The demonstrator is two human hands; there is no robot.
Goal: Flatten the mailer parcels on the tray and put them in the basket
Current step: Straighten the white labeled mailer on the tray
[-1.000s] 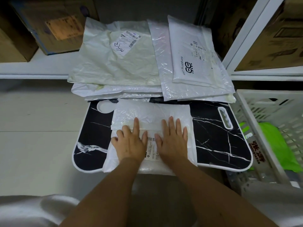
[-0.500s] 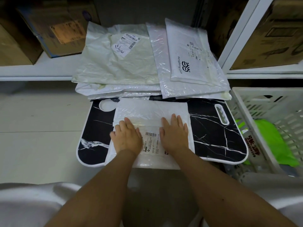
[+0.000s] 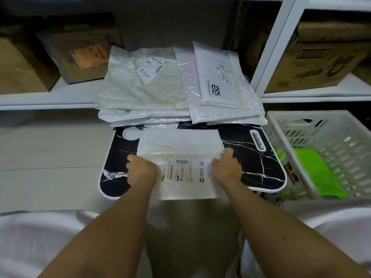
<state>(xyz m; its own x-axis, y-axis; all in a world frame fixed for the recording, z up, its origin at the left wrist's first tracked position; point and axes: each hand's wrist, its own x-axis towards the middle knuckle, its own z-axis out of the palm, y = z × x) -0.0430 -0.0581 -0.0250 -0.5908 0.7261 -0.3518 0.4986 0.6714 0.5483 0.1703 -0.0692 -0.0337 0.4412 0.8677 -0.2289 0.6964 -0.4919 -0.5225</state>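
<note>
A white mailer parcel (image 3: 181, 157) with a printed shipping label lies across the middle of the black marble-patterned tray (image 3: 259, 163). My left hand (image 3: 141, 170) grips its left edge with curled fingers. My right hand (image 3: 227, 167) grips its right edge, thumb on top. The parcel's near end hangs over the tray's front rim. A white plastic basket (image 3: 329, 141) stands right of the tray and holds a bright green mailer (image 3: 315, 173).
A pile of white mailers (image 3: 172, 89) rests on the tray's far end and the white shelf edge (image 3: 46, 101). Cardboard boxes (image 3: 80, 49) stand on the shelves behind and to the right. Pale floor lies to the left.
Both hands slid apart from the parcel's middle to its left and right edges, and their flat fingers have curled round those edges.
</note>
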